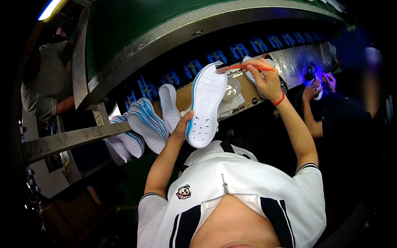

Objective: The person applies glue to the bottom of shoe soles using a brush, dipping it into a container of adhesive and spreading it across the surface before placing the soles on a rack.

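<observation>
My left hand [182, 126] grips a white shoe sole [204, 103] by its left edge, thumb on the upper face. Blue stripes run along the sole's side, and small holes dot its near end. My right hand [266, 80] is closed around the orange handle of a brush [248, 66]. The brush's bristles meet the sole's far end, near its rim. Just right of the held sole, a clear round bowl [231, 89] stands on brown cardboard [248, 91]. Behind my right hand lies another white sole [250, 75], partly hidden.
Several white-and-blue soles [147, 124] lean together at left, with a single sole [167, 103] closer. A metal rail [70, 143] crosses at left. Blue fixtures [215, 56] line the bench's back. At right, a co-worker's hands [313, 89] work under blue light; another person [51, 78] is at far left.
</observation>
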The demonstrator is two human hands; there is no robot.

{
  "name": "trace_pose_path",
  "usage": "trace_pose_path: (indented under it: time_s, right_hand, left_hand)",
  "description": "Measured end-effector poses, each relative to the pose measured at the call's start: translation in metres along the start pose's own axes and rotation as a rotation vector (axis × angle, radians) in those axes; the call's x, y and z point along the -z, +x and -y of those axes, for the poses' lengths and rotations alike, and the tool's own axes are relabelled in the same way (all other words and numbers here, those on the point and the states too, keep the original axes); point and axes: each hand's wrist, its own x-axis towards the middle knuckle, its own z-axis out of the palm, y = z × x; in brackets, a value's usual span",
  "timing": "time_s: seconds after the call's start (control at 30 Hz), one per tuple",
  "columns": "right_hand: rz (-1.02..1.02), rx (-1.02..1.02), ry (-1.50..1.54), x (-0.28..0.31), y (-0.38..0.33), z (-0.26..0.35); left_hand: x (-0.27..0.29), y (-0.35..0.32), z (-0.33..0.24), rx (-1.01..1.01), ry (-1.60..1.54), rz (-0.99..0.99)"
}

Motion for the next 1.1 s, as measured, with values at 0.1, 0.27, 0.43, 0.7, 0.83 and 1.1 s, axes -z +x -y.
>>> trace_pose_path:
  time_s: [0.1, 0.27, 0.43, 0.7, 0.83, 1.1]
  right_hand:
    - [0.011, -0.110, 0.051, -0.009, -0.017, 0.007]
    - [0.052, -0.168, 0.266, -0.025, -0.039, 0.018]
    - [0.220, -0.359, 0.537, -0.030, -0.053, 0.036]
    - [-0.175, -0.537, 0.653, -0.015, 0.001, -0.021]
    - [-0.019, -0.227, 0.449, -0.002, 0.009, -0.012]
    - [0.151, -0.162, 0.473, -0.031, -0.048, 0.022]
  left_hand:
    - [0.008, 0.001, 0.004, -0.063, 0.104, -0.079]
    - [0.003, 0.004, -0.004, -0.147, 0.129, -0.178]
    - [0.000, 0.001, -0.005, -0.163, 0.135, -0.269]
    - [-0.029, -0.002, -0.003, -0.018, 0.049, 0.006]
    - [-0.020, -0.002, 0.001, -0.063, 0.084, -0.047]
    - [-0.019, 0.005, -0.018, -0.293, 0.156, -0.222]
